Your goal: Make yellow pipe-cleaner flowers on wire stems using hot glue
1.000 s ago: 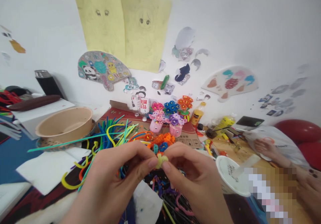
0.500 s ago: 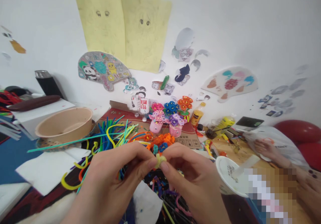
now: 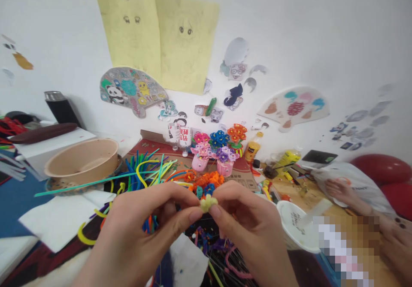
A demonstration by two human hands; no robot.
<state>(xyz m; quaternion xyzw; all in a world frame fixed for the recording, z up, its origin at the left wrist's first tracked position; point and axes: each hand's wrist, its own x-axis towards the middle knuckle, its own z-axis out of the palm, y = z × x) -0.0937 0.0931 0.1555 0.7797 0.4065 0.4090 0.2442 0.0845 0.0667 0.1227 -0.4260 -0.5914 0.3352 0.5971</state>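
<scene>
Between my fingertips is a small pale yellow pipe-cleaner flower [image 3: 208, 203] with looped petals. My left hand [image 3: 151, 222] pinches its left side with thumb and forefinger. My right hand [image 3: 246, 222] is closed on its right side in the same way. Just behind lie orange pipe-cleaner flowers [image 3: 214, 179] and a few blue ones. To the left spreads a bundle of loose pipe cleaners [image 3: 135, 167] in green, blue and yellow. Below my hands, thin wires and purple and pink scraps [image 3: 233, 263] lie on a dark surface, partly hidden by my hands.
Finished flower pots [image 3: 200, 162] stand on flattened cardboard [image 3: 244, 177] at the back. A beige basin [image 3: 82, 158] and white paper [image 3: 61, 222] are at left. A lidded cup [image 3: 298, 225] with a straw stands right, near another person's hand [image 3: 341, 192]. Juice bottles [image 3: 254, 146] stand by the wall.
The yellow flower has turned between my fingertips, and its petals now face me more openly. My left thumb and wrist have shifted slightly; both hands stay in nearly the same place.
</scene>
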